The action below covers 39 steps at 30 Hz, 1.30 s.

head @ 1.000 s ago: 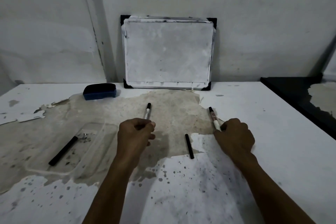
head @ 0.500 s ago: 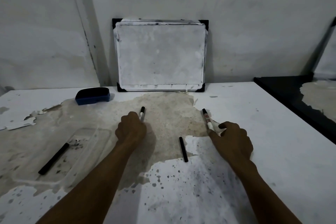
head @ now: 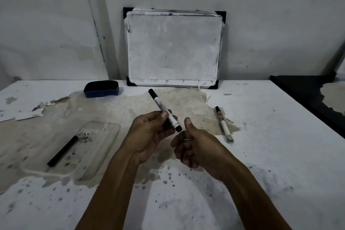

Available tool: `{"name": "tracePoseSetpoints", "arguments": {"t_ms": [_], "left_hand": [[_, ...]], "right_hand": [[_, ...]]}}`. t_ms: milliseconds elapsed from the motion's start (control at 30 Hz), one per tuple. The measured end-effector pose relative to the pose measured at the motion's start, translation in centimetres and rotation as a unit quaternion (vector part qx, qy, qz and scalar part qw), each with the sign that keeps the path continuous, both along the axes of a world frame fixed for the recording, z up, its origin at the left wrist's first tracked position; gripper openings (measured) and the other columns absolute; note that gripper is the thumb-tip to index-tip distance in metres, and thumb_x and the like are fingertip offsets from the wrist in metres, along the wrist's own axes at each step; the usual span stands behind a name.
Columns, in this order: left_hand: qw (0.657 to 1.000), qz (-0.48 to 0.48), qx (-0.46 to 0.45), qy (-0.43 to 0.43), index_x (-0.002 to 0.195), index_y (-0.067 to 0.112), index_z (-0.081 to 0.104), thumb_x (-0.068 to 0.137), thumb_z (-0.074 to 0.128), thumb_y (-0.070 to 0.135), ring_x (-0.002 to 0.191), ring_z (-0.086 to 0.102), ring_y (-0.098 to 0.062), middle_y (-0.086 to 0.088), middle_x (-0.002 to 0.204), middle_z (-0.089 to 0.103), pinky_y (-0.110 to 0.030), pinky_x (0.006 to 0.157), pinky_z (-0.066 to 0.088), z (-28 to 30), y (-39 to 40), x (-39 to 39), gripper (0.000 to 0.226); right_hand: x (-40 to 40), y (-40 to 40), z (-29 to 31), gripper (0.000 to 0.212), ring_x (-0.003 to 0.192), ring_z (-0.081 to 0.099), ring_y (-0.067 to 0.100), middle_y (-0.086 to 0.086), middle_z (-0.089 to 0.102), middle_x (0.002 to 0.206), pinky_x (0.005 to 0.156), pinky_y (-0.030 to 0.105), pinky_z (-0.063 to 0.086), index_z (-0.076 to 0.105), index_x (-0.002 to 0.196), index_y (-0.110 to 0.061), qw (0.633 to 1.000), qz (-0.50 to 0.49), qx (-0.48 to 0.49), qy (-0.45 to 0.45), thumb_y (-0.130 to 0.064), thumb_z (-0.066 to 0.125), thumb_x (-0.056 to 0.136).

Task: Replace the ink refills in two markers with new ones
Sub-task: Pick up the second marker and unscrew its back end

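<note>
My left hand [head: 149, 134] holds a white marker [head: 162, 107] with black ends above the table, tilted so its cap points up and to the left. My right hand [head: 197, 147] is just right of the marker's lower black end, thumb up, fingers loosely curled, holding nothing. A second white marker [head: 223, 124] lies on the table to the right of my hands, its near end looking open. A thin black refill [head: 62, 150] rests in a clear plastic tray [head: 104, 136] at the left.
A small whiteboard [head: 173, 46] leans against the wall at the back. A blue eraser [head: 101, 88] sits at the back left. The white table [head: 280, 155] has peeled, stained patches. A black table [head: 308, 95] adjoins at the right.
My left hand has lifted its marker off the table. My right hand has let go of the second marker and moved left toward the held one. The loose black refill between my hands is hidden.
</note>
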<state>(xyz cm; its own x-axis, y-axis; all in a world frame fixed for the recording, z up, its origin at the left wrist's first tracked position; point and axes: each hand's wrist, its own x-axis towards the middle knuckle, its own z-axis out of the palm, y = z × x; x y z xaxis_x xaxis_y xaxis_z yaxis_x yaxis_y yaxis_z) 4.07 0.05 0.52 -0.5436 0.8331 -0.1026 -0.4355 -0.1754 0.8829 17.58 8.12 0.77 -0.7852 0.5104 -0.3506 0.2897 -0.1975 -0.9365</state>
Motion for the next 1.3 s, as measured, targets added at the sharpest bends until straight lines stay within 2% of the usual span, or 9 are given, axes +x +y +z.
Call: {"name": "tracePoseSetpoints", "arguments": {"t_ms": [133, 267, 433, 733, 800, 900, 1033, 1167, 1300], "left_hand": [[1.000, 0.004, 0.015, 0.021, 0.081, 0.003, 0.074, 0.096, 0.051, 0.000, 0.071, 0.075, -0.018, -0.011, 0.078, 0.077, -0.027, 0.067, 0.060, -1.0, -0.5, 0.2, 0.028], [0.999, 0.040, 0.005, 0.035, 0.084, 0.000, 0.074, 0.096, 0.053, -0.002, 0.071, 0.075, -0.019, -0.011, 0.078, 0.078, -0.029, 0.071, 0.062, -1.7, -0.4, 0.1, 0.024], [0.996, 0.068, -0.021, 0.045, 0.084, -0.003, 0.073, 0.096, 0.053, -0.004, 0.069, 0.075, -0.020, -0.012, 0.077, 0.078, -0.030, 0.070, 0.063, -2.2, -0.1, 0.4, 0.023], [0.988, 0.097, -0.082, 0.088, 0.075, 0.007, 0.077, 0.094, 0.060, 0.001, 0.075, 0.074, -0.030, -0.015, 0.077, 0.077, -0.039, 0.077, 0.060, -2.3, 0.1, 0.5, 0.027], [0.991, 0.065, -0.074, 0.085, 0.081, 0.005, 0.076, 0.096, 0.059, 0.005, 0.075, 0.072, -0.028, -0.015, 0.081, 0.077, -0.039, 0.077, 0.060, -2.1, 0.0, 0.3, 0.023], [0.999, -0.030, -0.012, -0.006, 0.112, 0.002, 0.069, 0.099, 0.051, 0.009, 0.087, 0.073, -0.025, -0.014, 0.099, 0.077, -0.036, 0.085, 0.059, -1.4, -0.6, -0.1, 0.023], [0.986, -0.088, 0.089, -0.109, 0.115, -0.004, 0.062, 0.094, 0.048, 0.009, 0.088, 0.077, -0.026, -0.017, 0.097, 0.078, -0.034, 0.080, 0.063, -0.8, -1.1, 0.1, 0.029], [0.996, -0.066, 0.056, -0.034, 0.098, -0.002, 0.064, 0.084, 0.058, 0.013, 0.074, 0.077, -0.022, -0.011, 0.079, 0.077, -0.030, 0.067, 0.062, -0.5, -1.3, 0.1, 0.021], [0.999, -0.023, 0.010, 0.044, 0.088, 0.000, 0.068, 0.085, 0.065, 0.012, 0.071, 0.077, -0.025, -0.012, 0.074, 0.076, -0.033, 0.065, 0.062, -0.3, -1.5, -0.1, 0.013]], "right_hand": [[-0.7, -0.4, -0.6, 0.050, 0.047, 0.046, 0.017, 0.009, 0.059, 0.061, 0.046, 0.026, 0.031, 0.062, 0.070, -0.012, 0.998, 0.017, -0.022, 0.056, -0.050, 0.040, 0.096], [-1.0, -0.8, -1.0, 0.042, 0.043, 0.045, 0.014, 0.006, 0.055, 0.053, 0.043, 0.023, 0.034, 0.061, 0.064, -0.011, 0.991, -0.019, 0.108, 0.070, -0.036, 0.049, 0.096], [-1.3, -0.7, -1.7, 0.040, 0.040, 0.052, 0.005, -0.005, 0.058, 0.048, 0.051, 0.019, 0.043, 0.064, 0.060, -0.016, 0.912, -0.039, 0.408, -0.006, -0.035, 0.053, 0.094], [-1.9, -1.5, -2.3, 0.032, 0.053, 0.044, 0.010, 0.004, 0.057, 0.073, 0.045, 0.018, 0.024, 0.067, 0.087, -0.012, 0.831, -0.025, 0.534, -0.154, -0.035, 0.047, 0.097], [-1.4, -1.5, -1.8, 0.036, 0.050, 0.051, 0.012, 0.002, 0.060, 0.063, 0.047, 0.018, 0.033, 0.065, 0.074, -0.014, 0.872, -0.016, 0.481, -0.090, -0.034, 0.047, 0.097], [-0.6, -1.1, -0.9, 0.042, 0.042, 0.042, 0.014, 0.002, 0.051, 0.051, 0.042, 0.022, 0.034, 0.056, 0.063, -0.013, 0.995, 0.026, 0.065, 0.067, -0.034, 0.046, 0.097], [-0.3, -1.1, -0.9, 0.033, 0.041, 0.036, 0.009, 0.000, 0.045, 0.052, 0.037, 0.019, 0.030, 0.053, 0.066, -0.012, 0.933, 0.122, -0.301, 0.153, -0.037, 0.061, 0.085], [-0.2, -1.5, -0.8, 0.038, 0.041, 0.034, 0.011, 0.003, 0.042, 0.053, 0.038, 0.020, 0.029, 0.051, 0.065, -0.011, 0.970, 0.091, -0.195, 0.116, -0.035, 0.047, 0.094], [-0.1, -2.3, -0.2, 0.038, 0.042, 0.043, 0.013, 0.004, 0.052, 0.052, 0.043, 0.023, 0.035, 0.057, 0.063, -0.011, 0.990, 0.037, 0.115, 0.067, -0.029, 0.050, 0.096]]}}
